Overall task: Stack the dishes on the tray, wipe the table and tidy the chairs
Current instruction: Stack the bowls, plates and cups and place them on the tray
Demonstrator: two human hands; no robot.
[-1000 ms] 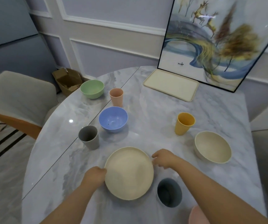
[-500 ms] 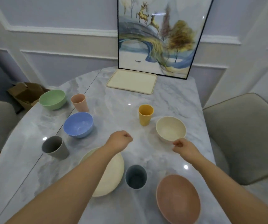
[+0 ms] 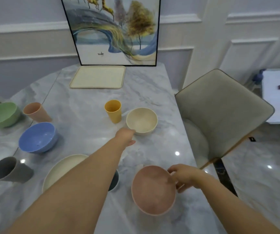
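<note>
Pink bowl [image 3: 153, 190], round and matte, tilts in right hand [image 3: 184, 177].

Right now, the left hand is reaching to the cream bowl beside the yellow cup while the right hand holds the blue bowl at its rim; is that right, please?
Not quite. The head view shows the right hand at the rim of the pink bowl, not the blue bowl, which sits untouched at the left. The rest holds: the left hand reaches to the cream bowl beside the yellow cup.

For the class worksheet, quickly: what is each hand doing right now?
Left hand: at the cream bowl rim; grip cannot be told.
Right hand: fingers closed on the pink bowl rim.
</note>
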